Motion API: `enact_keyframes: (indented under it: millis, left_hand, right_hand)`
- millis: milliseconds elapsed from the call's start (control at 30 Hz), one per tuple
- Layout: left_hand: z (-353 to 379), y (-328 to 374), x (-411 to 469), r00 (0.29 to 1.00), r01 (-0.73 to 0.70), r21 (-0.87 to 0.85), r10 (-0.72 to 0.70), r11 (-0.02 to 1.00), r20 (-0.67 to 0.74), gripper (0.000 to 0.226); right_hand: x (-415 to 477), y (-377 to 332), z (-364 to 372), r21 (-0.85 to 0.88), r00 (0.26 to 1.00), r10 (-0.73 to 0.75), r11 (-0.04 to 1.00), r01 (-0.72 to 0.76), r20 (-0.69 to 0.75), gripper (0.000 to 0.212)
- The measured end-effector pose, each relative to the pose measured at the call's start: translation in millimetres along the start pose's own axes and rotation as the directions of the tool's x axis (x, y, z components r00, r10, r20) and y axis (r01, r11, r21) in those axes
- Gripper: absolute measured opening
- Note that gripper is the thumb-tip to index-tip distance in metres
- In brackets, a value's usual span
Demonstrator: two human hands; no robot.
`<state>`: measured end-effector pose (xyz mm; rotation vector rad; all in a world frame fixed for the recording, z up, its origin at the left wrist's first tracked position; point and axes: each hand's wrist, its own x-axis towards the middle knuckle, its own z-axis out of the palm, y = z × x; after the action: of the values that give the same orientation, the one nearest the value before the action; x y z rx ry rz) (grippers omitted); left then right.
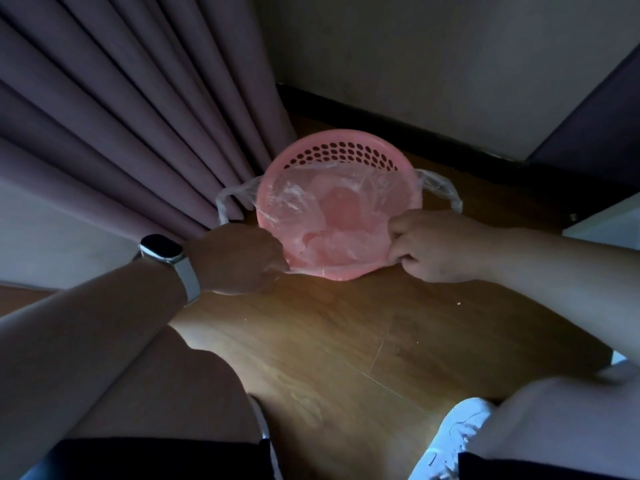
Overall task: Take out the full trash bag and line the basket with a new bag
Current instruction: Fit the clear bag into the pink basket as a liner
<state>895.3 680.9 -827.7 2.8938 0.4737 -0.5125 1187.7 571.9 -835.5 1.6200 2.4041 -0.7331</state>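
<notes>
White shoe [453,434] lies nearest me, on the wooden floor [346,341]. My left hand [239,261] and right hand [436,245] each pinch the near edge of the clear bag [304,202], fingers curled. Between and just beyond both grips stands the pink basket [346,138], the bag draped inside it.

Left hand [239,259]: fingertips hidden under the knuckles where it grips the bag [298,202]. Right hand [440,245]: fingertips curled under, concealed. Shoe [457,434], lower right: partly covered by the leg, cut by the bottom edge. Curtain [121,116]: cropped top and left.
</notes>
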Motion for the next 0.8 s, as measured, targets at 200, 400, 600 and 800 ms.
enact_keyframes:
  millis: [200, 400, 600, 800]
  left_hand:
    - [-0.1, 1.9, 2.7, 0.97, 0.237, -0.086, -0.23, 0.968, 0.082, 0.048]
    - [-0.4, 6.5, 17.7, 0.946, 0.311, 0.097, -0.317, 0.946, 0.064, 0.057]
    - [2.3, 8.8, 19.5, 0.944, 0.295, 0.212, -0.318, 0.932, 0.087, 0.064]
    - [12.4, 13.7, 24.3, 0.947, 0.298, 0.341, -0.322, 0.892, 0.015, 0.083]
  right_hand:
    - [-3.6, -1.2, 1.7, -0.024, 0.998, 0.045, 0.999, -0.044, 0.049, 0.045]
    - [4.6, -9.4, 8.2, -0.025, 0.993, 0.101, 0.994, -0.102, -0.059, 0.042]
    - [6.3, -11.8, 14.5, -0.081, 0.99, 0.095, 0.991, -0.104, -0.107, 0.03]
    - [10.8, -9.5, 27.9, -0.154, 0.976, 0.092, 0.98, -0.124, -0.199, 0.052]
